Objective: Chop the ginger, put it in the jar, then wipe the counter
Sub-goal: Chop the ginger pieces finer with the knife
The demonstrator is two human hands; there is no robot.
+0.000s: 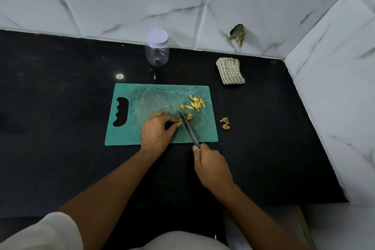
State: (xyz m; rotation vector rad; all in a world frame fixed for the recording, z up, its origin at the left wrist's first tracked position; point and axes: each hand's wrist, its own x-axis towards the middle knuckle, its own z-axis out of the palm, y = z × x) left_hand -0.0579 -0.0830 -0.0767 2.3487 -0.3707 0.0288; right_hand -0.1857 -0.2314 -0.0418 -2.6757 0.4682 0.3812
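A green cutting board (142,97) lies on the black counter (60,107). My left hand (157,129) pinches a small piece of ginger (180,121) on the board. My right hand (212,166) grips the handle of a knife (188,127), whose blade rests against that piece. Cut ginger slivers (196,102) lie at the board's far right, and a couple more pieces (189,116) sit just right of the blade. A clear plastic jar (157,49) with a white lid stands behind the board by the wall.
A folded striped cloth (230,70) lies at the back right of the counter. Ginger scraps (225,123) sit on the counter just off the board's right edge. Tiled walls close the back and right side; a damaged spot (237,34) marks the back wall.
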